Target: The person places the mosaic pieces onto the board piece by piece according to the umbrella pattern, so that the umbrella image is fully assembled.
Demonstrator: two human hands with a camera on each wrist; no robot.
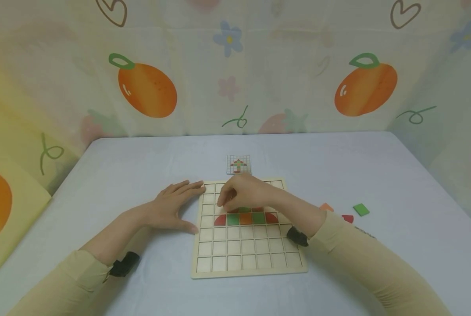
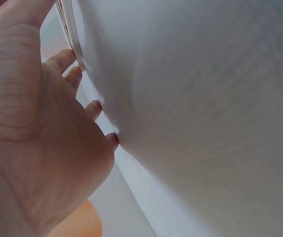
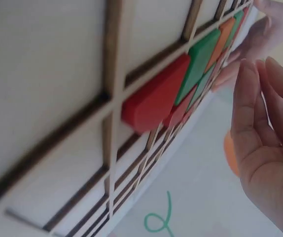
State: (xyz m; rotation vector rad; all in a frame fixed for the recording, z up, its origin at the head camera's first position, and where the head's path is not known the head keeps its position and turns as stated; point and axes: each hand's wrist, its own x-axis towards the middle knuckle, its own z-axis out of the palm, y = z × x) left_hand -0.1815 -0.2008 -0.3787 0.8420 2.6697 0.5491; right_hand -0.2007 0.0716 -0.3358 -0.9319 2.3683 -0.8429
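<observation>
A wooden grid board lies on the table. A row of tiles crosses it: a red rounded tile, a green tile, an orange tile, another green and another red rounded one. More red and green tiles show just behind. My right hand hovers over them, its thumb and fingertips close together; whether a tile is between them is hidden. Fingers spread, my left hand rests against the board's left edge, with thumb and fingertips touching there.
Behind the board lies a small pattern card with a coloured figure on a grid. Right of the board are a loose green tile, a red piece and an orange piece, partly behind my right forearm. A printed curtain hangs behind the table.
</observation>
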